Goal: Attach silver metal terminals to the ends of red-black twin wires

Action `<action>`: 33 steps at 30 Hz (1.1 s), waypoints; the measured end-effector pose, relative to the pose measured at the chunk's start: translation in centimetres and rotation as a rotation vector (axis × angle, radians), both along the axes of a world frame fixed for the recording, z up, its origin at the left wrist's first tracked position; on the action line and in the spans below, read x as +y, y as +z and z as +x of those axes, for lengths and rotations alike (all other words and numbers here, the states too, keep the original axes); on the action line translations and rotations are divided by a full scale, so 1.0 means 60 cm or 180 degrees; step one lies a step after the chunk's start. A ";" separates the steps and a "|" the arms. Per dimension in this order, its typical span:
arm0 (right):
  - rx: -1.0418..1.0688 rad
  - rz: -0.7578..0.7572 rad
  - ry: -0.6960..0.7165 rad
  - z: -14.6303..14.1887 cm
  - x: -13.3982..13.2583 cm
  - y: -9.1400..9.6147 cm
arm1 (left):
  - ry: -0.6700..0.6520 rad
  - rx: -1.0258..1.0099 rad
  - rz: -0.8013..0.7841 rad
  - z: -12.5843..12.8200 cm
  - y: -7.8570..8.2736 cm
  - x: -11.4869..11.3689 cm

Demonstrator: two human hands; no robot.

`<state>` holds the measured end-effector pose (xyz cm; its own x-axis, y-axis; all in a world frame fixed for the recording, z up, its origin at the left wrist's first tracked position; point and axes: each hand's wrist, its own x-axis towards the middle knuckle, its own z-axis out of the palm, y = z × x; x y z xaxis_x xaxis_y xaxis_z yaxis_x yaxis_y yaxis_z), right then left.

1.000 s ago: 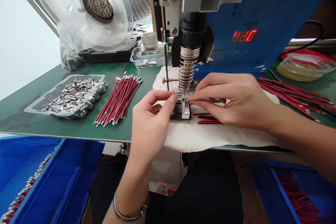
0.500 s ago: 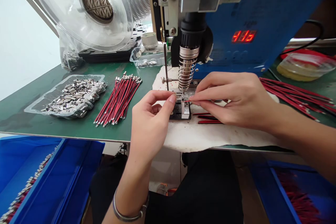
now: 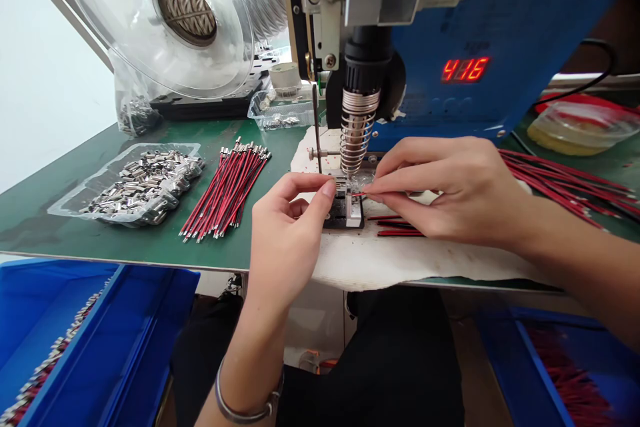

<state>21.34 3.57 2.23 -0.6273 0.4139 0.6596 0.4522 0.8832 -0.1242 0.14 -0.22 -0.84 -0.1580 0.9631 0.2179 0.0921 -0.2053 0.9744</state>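
Note:
My right hand [image 3: 450, 190] pinches a thin red wire [image 3: 358, 195] and holds its tip at the small metal fixture [image 3: 346, 210] under the soldering head [image 3: 358, 127]. My left hand [image 3: 290, 227] is curled, thumb and forefinger pressed at the fixture's left side; what they pinch is hidden. Two more red-black wires [image 3: 397, 227] lie on the white cloth [image 3: 400, 257] beneath my right palm.
A bundle of finished red-black wires [image 3: 227, 190] and a clear tray of metal ferrules [image 3: 143, 183] lie left on the green bench [image 3: 150, 247]. More red wires [image 3: 565, 183] lie at right. Blue bins [image 3: 100, 340] sit below the bench edge. The blue machine [image 3: 500, 27] shows a red display.
Both hands stay nearly still at the fixture. The machine's red display digits have changed.

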 end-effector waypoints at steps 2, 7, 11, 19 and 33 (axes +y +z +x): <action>0.0002 -0.0005 -0.0020 0.000 0.000 0.001 | -0.0011 -0.0017 0.0000 0.000 0.000 0.000; 0.0051 -0.0042 -0.0092 -0.002 0.000 -0.002 | -0.0029 -0.0020 -0.0018 -0.001 0.000 0.000; 0.0011 -0.0057 -0.0053 -0.001 0.000 -0.004 | -0.0018 0.0005 -0.0015 -0.001 0.001 0.000; 0.0089 -0.0227 -0.0049 0.002 -0.001 0.008 | -0.0015 0.0009 -0.0012 -0.001 0.001 -0.001; 0.0472 -0.1827 -0.0212 -0.020 -0.012 0.007 | -0.0032 -0.0012 -0.0015 -0.002 0.001 -0.001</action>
